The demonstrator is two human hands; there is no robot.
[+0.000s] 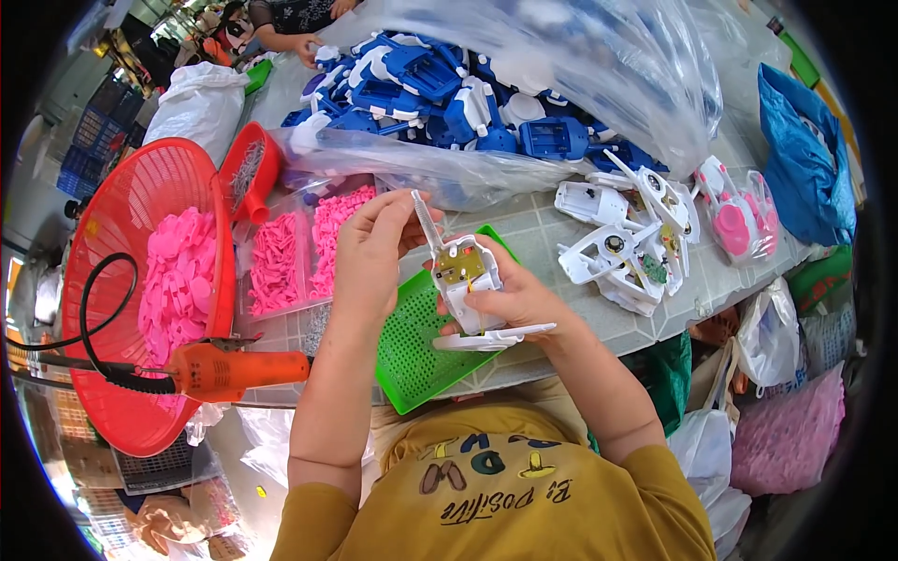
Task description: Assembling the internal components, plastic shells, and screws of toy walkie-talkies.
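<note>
Nearest the body, just over the front edge of the green perforated tray [421, 351], the right hand [510, 299] has its grip closed around a white plastic toy housing [465, 290], thumb across the front and fingers behind, so the open side with its small circuit board [458, 266] faces up. The left hand [369, 248] comes in from the tray's left side, wrist bent, fingertips pinched shut on a thin pale rod-like piece [426, 220] that rises from the top of the housing. The work in hand looks like seating that slim part into the shell; doing it well probably means keeping the housing steady against the palm, guiding the piece straight along its length instead of levering it, and keeping clear of the board. Both forearms rise steeply from the lower edge, elbows tucked close to the yellow shirt. Left of the tray, an orange powered hand tool [234, 369] with a black cable lies beside a red basket [122, 196] of pink parts, with clear boxes of pink pieces [299, 252] just beyond the tray. To the tray's right on the tiled surface [543, 229] lie more white housings [622, 252], and farther back a clear bag of blue and white parts [458, 93].
</note>
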